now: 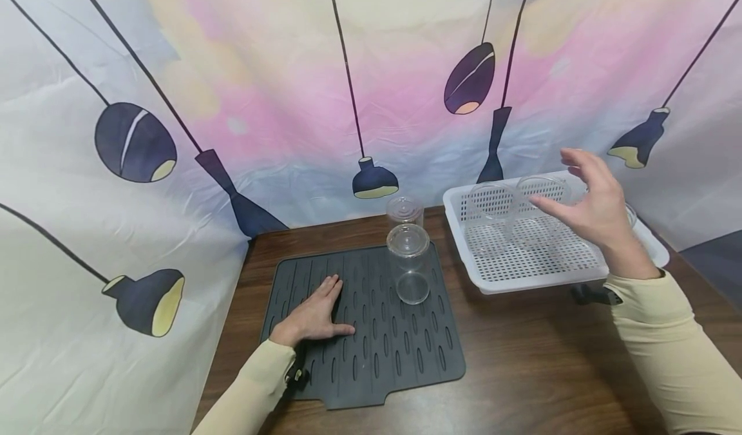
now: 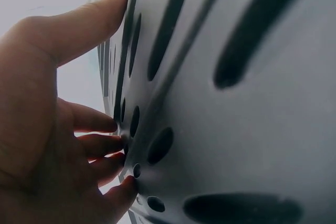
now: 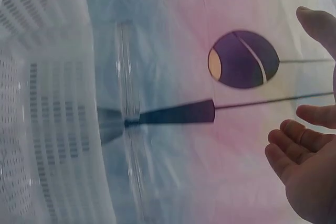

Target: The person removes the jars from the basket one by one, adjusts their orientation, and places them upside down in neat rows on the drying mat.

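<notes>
Backdrop: a pastel cloth (image 1: 52, 171) printed with dark hanging lamps (image 1: 136, 142) runs from the left edge across the top of the frame.
Left sleeve: pale yellow (image 1: 249, 383), rising from the lower left.
Left hand: left of lower centre (image 1: 312, 316), resting on the mat, thumb held wide of the extended fingers, nothing in it.
Mat: dark grey and slotted (image 1: 359, 364), lower centre, lying on the brown wood-grain table (image 1: 522, 370).
Rear jar: clear, lidded (image 1: 405, 212), just right of centre, partly hidden by the front jar.
Front jar: clear, lidded (image 1: 409, 264), upright on the mat's right part; whether it touches the rear jar cannot be told.
Basket: white, perforated (image 1: 539, 281), right of centre, at the backdrop's foot.
Basket jars: two clear ones (image 1: 491, 225) side by side in its left and middle, their tops above the rim.
Right hand: right of centre (image 1: 597, 209), raised over the basket, thumb and fingers wide apart, holding nothing.
Right sleeve: pale yellow (image 1: 666, 338), lower right.
</notes>
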`<state>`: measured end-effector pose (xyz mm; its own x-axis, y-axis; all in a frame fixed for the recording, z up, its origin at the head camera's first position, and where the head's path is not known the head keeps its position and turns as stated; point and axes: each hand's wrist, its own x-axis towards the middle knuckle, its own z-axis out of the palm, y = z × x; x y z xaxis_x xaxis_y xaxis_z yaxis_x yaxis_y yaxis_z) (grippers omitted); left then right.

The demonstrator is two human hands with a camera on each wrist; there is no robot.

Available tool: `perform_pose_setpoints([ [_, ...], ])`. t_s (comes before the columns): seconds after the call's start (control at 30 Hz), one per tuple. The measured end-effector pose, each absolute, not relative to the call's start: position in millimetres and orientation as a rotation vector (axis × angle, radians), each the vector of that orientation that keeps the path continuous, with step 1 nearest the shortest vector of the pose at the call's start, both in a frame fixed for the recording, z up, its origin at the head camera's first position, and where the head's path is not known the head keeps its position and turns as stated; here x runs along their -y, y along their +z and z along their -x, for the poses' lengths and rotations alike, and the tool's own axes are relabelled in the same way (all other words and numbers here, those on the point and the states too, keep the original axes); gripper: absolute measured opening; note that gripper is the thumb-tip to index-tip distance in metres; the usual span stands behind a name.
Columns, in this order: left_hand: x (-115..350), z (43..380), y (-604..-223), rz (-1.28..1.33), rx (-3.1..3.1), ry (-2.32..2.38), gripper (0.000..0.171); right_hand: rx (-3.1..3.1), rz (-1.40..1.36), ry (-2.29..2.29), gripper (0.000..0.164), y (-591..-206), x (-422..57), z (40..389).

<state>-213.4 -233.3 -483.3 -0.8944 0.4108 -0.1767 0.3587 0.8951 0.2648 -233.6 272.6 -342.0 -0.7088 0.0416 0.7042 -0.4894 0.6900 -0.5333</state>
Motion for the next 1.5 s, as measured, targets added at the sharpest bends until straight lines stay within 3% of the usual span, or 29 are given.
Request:
perform_pose_setpoints([
  [0.67,234,213,-482,-0.581,-2.833,0.347,0.109,2.33,-0.014,0.988,0.09,-362,-330,230],
  [1.5,234,212,-484,-0.595,-2.829,0.351,0.109,2.634,0.194,1.069,0.115,-404,-371,229],
])
